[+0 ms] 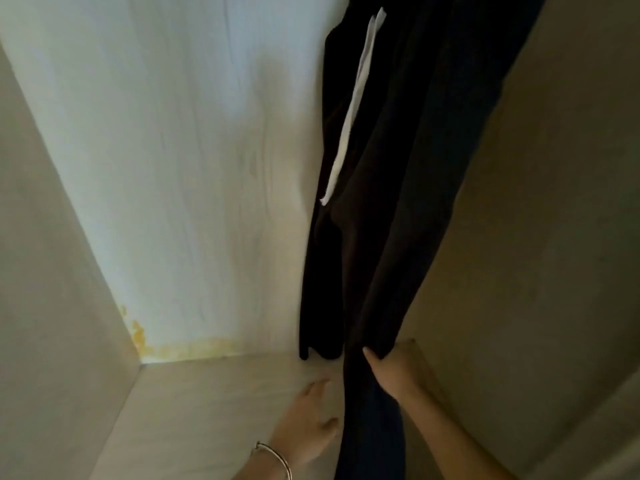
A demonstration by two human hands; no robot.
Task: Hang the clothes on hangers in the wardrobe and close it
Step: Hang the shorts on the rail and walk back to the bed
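1. Clothes [398,202], dark and long, hang in the right half of the wardrobe [173,168], close to its right wall. Their lower edges reach almost to the back right corner of the wardrobe floor [214,393]. Hangers and rail lie above the top edge of the view, so I cannot tell how the clothes sit on them.
2. White strip [353,109], perhaps a label, shows among the upper folds.
3. Right hand [393,367] grips the hem of the front garment, with the thumb on the near face and the cloth draped over the fingers.
4. Left hand [306,420], with a bracelet [277,455] on the wrist, is open and holds nothing. Its relaxed fingers are above the floor, just beside a blue cloth [374,427] that runs off the bottom edge.
5. Handling, as a judgement: the fabric looks soft, limp and fairly light, so it will swing and bunch rather than hold its shape. The hem serves well for pulling it straight, but moving it calls for a hold at the hanger or shoulders.
6. Doors are out of view, and closing seems not yet done.
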